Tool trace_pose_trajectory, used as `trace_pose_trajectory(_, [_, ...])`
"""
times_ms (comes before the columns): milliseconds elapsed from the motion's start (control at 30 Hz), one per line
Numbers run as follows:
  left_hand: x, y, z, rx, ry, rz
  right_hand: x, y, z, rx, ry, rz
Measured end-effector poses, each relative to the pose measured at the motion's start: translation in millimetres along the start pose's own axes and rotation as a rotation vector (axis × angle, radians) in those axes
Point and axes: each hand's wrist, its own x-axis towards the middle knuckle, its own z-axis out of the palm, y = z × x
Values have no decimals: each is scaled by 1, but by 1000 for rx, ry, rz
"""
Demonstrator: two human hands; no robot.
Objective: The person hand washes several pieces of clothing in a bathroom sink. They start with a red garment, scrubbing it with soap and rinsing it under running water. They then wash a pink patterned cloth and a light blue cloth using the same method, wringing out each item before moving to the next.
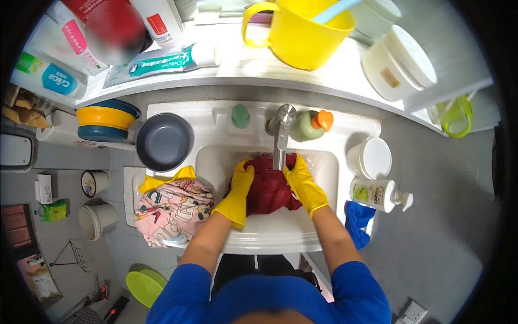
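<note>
Both my hands wear yellow rubber gloves and are inside the white sink (280, 240). A wet-looking dark red cloth (268, 186) lies bunched between them under the metal faucet (283, 127). My left hand (240, 186) grips the cloth's left side, fingers curled over its upper edge. On the opposite side, my right hand (303, 182) holds the upper right edge near the spout. Folds hide some fingertips. What kind of garment or towel the cloth is cannot be made out.
A grey basin (164, 141) sits at the sink's left corner, above a pink printed cloth (175, 210). An orange-topped green bottle (310, 125) stands beside the faucet. On the right are a white tub (372, 157), a pump bottle (377, 195) and a blue cloth (358, 222). A shelf (237, 73) overhangs the back.
</note>
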Motion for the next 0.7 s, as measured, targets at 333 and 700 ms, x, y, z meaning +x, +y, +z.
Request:
trace_pose_trajectory(333, [1, -31, 32, 317, 19, -53, -17, 28, 71, -386, -121, -161])
trace_pose_trajectory(700, [-33, 78, 9, -1392, -594, -745, -112, -88, 33, 382, -47, -282])
